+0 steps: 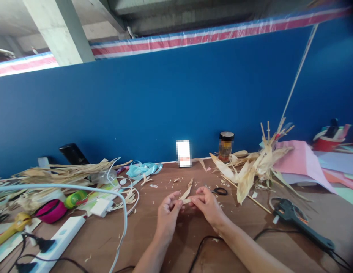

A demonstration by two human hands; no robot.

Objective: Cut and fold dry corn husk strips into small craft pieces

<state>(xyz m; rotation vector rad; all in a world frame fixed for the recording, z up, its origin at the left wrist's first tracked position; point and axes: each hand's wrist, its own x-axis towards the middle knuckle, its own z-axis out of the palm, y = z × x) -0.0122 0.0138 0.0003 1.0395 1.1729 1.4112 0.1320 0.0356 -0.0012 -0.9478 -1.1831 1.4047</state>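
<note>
Between my two hands, low over the middle of the table, is a small pale strip of dried husk. My left hand pinches its left end between thumb and fingers. The fingertips of my right hand close on its other end. Just beyond the fingers a longer piece of husk points away from me; whether it joins the held strip I cannot tell. To the right of my right hand lie scissors with black handles, their blades not visible. Small husk scraps are scattered around.
Dried husks and a black glue gun lie on the right. A lidded jar and a bright phone-like screen stand by the blue partition. On the left are a white power strip, a pale cable and blue ribbon.
</note>
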